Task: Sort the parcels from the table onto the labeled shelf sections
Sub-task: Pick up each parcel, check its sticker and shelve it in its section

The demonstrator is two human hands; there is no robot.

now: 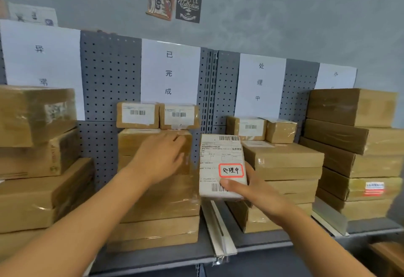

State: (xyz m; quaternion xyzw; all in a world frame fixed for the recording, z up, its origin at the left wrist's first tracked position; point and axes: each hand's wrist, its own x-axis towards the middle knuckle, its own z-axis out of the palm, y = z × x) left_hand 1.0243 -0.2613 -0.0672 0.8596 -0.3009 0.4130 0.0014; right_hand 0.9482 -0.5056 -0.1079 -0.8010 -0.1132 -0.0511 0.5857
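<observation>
A small flat parcel point(222, 167) is held upright in the right hand point(258, 187), its white shipping label faced toward the camera; barcodes are printed at the label's top and bottom, and a red-outlined stamp reading 处理中 is set at its lower right. The grip is closed on the parcel, the thumb pressed across the lower barcode and the fingers curled behind the right edge. The parcel is held in front of the shelf point(262, 242), over the pale metal divider point(220, 228) between the middle and right-hand sections. The left hand point(161, 156) is stretched forward with fingers straight and loosely spread, its grip released, the fingertips laid against a brown box point(131, 143) in the middle stack. That stack is made of flat cardboard boxes wrapped in glossy clear tape, and two small labeled boxes point(157, 115) are set side by side on top. A white paper sign point(170, 72) marked 已完成 is fixed to the grey perforated back panel point(110, 75) behind them. To the right, a second sign point(260, 82) marked 处理中 is hung above a lower stack point(284, 163) of taped boxes. Taller stacks point(354, 145) are seen at far right and far left. Two coffee posters point(175, 0) are stuck on the grey textured wall above.
</observation>
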